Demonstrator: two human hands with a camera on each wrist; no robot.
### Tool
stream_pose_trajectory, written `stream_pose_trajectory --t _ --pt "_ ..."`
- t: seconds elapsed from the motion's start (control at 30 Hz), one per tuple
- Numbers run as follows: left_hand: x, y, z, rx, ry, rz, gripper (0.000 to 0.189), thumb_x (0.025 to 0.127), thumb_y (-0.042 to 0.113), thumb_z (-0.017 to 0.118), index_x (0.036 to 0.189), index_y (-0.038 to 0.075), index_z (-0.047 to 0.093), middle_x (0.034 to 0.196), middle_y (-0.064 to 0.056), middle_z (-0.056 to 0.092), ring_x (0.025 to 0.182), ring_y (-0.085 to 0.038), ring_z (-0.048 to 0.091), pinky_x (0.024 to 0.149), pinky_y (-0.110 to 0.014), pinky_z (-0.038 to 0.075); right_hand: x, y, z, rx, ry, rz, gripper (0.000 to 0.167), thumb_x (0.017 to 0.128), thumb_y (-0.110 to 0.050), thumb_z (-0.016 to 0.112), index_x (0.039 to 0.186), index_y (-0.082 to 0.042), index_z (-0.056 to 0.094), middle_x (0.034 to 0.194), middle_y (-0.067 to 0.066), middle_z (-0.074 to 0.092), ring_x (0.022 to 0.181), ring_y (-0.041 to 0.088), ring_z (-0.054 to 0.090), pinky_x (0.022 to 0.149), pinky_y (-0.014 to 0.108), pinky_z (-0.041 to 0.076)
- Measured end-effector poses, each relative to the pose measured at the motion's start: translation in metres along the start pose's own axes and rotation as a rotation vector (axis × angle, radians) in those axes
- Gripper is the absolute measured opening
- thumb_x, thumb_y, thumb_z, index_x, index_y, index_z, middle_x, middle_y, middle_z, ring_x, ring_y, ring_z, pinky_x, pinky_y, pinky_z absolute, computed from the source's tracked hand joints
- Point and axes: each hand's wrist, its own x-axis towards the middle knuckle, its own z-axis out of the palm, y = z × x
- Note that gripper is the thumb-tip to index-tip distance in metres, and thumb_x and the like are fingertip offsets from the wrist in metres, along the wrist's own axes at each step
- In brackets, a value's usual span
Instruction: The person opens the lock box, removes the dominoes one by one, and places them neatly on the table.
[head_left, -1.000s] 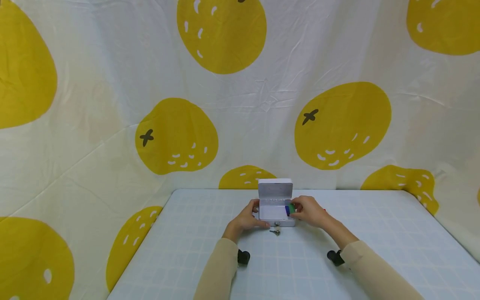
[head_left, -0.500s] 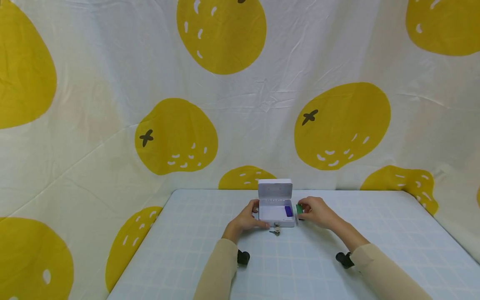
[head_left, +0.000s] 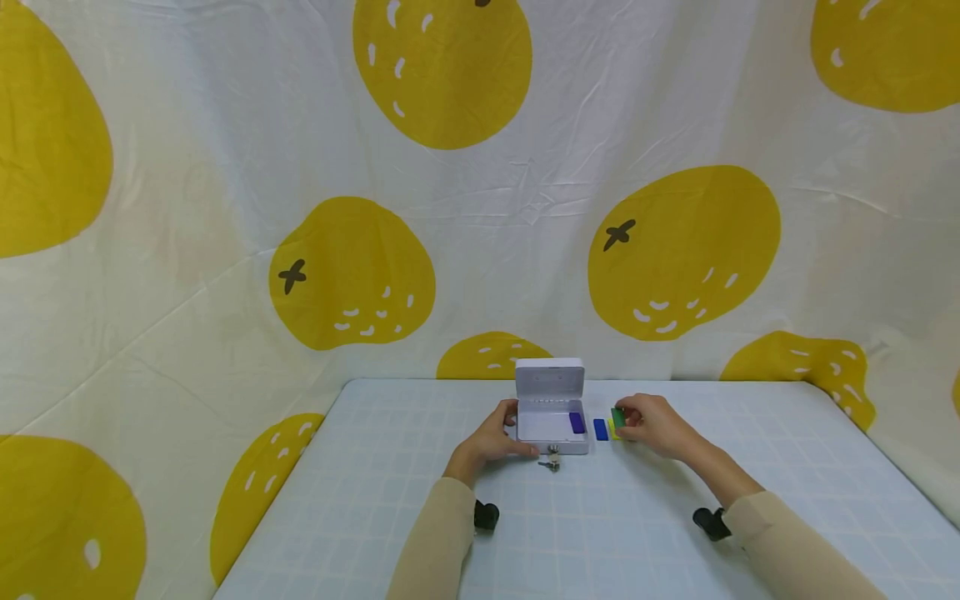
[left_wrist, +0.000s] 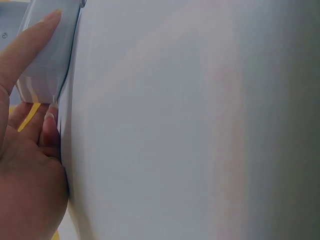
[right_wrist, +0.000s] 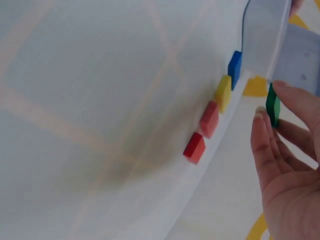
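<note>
A small white metal cash box (head_left: 573,447) stands on the table with its lid (head_left: 550,381) raised. My left hand (head_left: 491,433) holds its left front corner, thumb along the front wall and fingers at the side. Inside, at the right end, lies a purple block (head_left: 576,423). To the right of the box, my right hand (head_left: 651,425) pinches a thin green block (right_wrist: 272,105) between thumb and fingertips, above a row of blocks. That row, in the right wrist view, runs blue block (right_wrist: 234,70), yellow block (right_wrist: 223,93), and two red blocks (right_wrist: 209,118).
Keys (head_left: 553,463) hang from the lock at the front of the box. A pale checked cloth covers the table (head_left: 570,533). Behind its far edge rises a white curtain (head_left: 517,250) printed with yellow fruit.
My right hand has moved right, carrying the green block from over the box to above the row, uncovering the purple block and the blue one. The left hand stays on the box.
</note>
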Motion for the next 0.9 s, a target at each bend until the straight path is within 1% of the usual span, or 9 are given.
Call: stream_pose_trajectory --t 0.13,0.23,0.37,0.47,0.63,0.7,0.9 --pt "0.001 0.0 0.0 0.003 0.0 0.004 0.098 0.069 0.029 0.097 0.15 0.022 0.042 0.137 0.001 0.052 0.122 -0.023 0.046 0.109 -0.049 0.039 -0.005 0.004 -0.004 -0.008 -0.003 0.023 0.038 0.086 -0.009 0.081 0.119 0.007 0.068 0.091 0.006 0.064 0.083 0.02 0.054 0.075 0.034 0.05" --pt "0.0 0.001 0.0 0.01 0.004 0.005 0.098 0.069 0.029 0.097 0.15 0.022 0.042 0.138 0.001 0.052 0.122 -0.022 0.046 0.109 -0.048 0.039 -0.009 0.009 -0.007 -0.019 -0.002 0.001 0.038 0.087 -0.01 0.081 0.118 0.007 0.068 0.091 0.007 0.064 0.082 0.021 0.055 0.073 0.034 0.05" --pt "0.0 0.001 0.0 0.016 0.005 0.005 0.098 0.07 0.028 0.097 0.15 0.022 0.041 0.137 0.001 0.052 0.121 -0.022 0.046 0.109 -0.048 0.04 -0.014 0.015 -0.012 -0.025 -0.009 -0.007 0.039 0.088 -0.011 0.08 0.118 0.008 0.067 0.095 0.007 0.066 0.084 0.021 0.057 0.074 0.032 0.053" --pt "-0.001 0.001 0.0 0.015 0.001 0.008 0.098 0.07 0.028 0.097 0.15 0.021 0.041 0.137 0.001 0.052 0.121 -0.022 0.046 0.109 -0.048 0.04 -0.019 0.02 -0.014 -0.03 -0.008 0.007 0.04 0.088 -0.011 0.081 0.12 0.007 0.067 0.099 0.007 0.067 0.085 0.02 0.057 0.074 0.031 0.053" --pt "-0.001 0.0 0.001 0.017 0.0 0.006 0.097 0.07 0.029 0.097 0.15 0.021 0.041 0.139 0.001 0.052 0.122 -0.022 0.046 0.11 -0.048 0.039 -0.023 0.028 -0.018 -0.039 -0.008 0.028 0.041 0.087 -0.013 0.081 0.12 0.007 0.067 0.1 0.008 0.068 0.086 0.021 0.058 0.075 0.033 0.053" --pt "-0.001 0.001 0.001 0.015 -0.001 0.002 0.097 0.071 0.029 0.097 0.15 0.022 0.041 0.14 0.001 0.052 0.123 -0.022 0.046 0.11 -0.048 0.039 -0.024 0.031 -0.02 -0.041 -0.016 0.043 0.042 0.088 -0.013 0.081 0.122 0.007 0.067 0.101 0.007 0.068 0.087 0.021 0.058 0.075 0.033 0.053" --pt "-0.003 0.004 0.0 0.013 0.008 -0.01 0.095 0.071 0.028 0.096 0.149 0.023 0.042 0.139 0.001 0.051 0.122 -0.023 0.046 0.11 -0.049 0.039 -0.029 0.043 -0.024 -0.043 -0.02 0.054 0.041 0.088 -0.011 0.08 0.123 0.006 0.066 0.104 0.009 0.067 0.088 0.022 0.058 0.075 0.032 0.053"
